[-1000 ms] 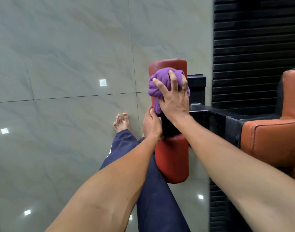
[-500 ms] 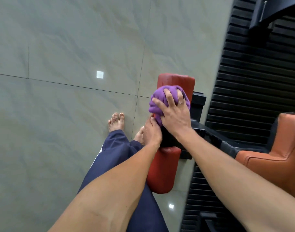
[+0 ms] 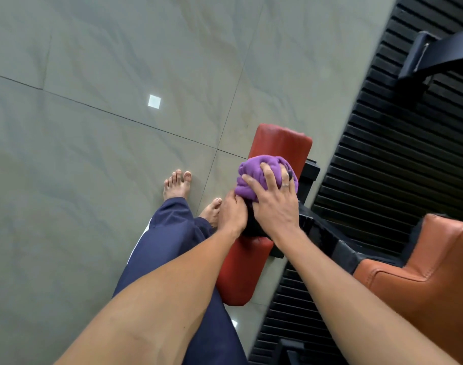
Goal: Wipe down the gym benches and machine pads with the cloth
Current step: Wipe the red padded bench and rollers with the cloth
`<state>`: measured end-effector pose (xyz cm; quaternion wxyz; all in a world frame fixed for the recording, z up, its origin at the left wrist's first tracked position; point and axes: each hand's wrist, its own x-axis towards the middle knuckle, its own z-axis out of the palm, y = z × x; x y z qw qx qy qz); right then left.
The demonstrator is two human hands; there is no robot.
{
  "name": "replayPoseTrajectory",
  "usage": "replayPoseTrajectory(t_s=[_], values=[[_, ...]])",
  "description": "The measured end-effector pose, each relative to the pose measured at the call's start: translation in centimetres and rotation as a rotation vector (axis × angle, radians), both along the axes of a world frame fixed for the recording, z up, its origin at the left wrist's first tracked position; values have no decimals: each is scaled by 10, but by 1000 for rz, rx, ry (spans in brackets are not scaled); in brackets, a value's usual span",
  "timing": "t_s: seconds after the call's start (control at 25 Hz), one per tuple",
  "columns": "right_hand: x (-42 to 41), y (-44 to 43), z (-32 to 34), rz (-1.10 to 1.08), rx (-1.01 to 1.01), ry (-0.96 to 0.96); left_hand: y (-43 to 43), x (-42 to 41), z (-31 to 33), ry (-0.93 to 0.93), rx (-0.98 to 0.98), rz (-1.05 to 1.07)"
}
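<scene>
From the head view, a red roller pad lies on a black machine frame, which crosses the pad at its middle. The bunched purple cloth sits on top of the pad's far half, just above that crossing. The right hand grips the cloth from above, with its fingers spread and curled into the folds and a ring on one finger. The left hand is at the pad's left edge, just below the cloth, with its thumb touching the fabric. Its fingers curl down over the pad's side and seem to clasp it, though the fingertips are hidden.

Left of the pad, two bare feet stand on the grey tiled floor below navy trousers. Right of the pad lies a black ribbed mat. Beyond the frame on that side is an orange seat pad.
</scene>
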<state>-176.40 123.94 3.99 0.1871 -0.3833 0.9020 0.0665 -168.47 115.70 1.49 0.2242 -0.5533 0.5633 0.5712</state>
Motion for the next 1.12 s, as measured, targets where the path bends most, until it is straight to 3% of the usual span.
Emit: replayPoseTrajectory(t_s=[0.16, 0.28, 0.52, 0.84, 1.0, 1.12], values=[[-48, -73, -26, 172, 258, -152, 6, -4, -3, 64, -8, 75], [-64, -110, -40, 295, 387, -147, 15, -4, -9, 79, 18, 164], [-30, 1, -4, 187, -73, -65, 11, -6, -8, 19, 3, 102], [-70, -64, -35, 186, 90, -56, 28, -31, -15, 8, -1, 257], [-46, -6, -17, 104, -149, 8, 29, -23, -19, 37, 12, 194], [-33, 27, -12, 47, -193, 25, 25, -23, -22, 18, 36, 153]])
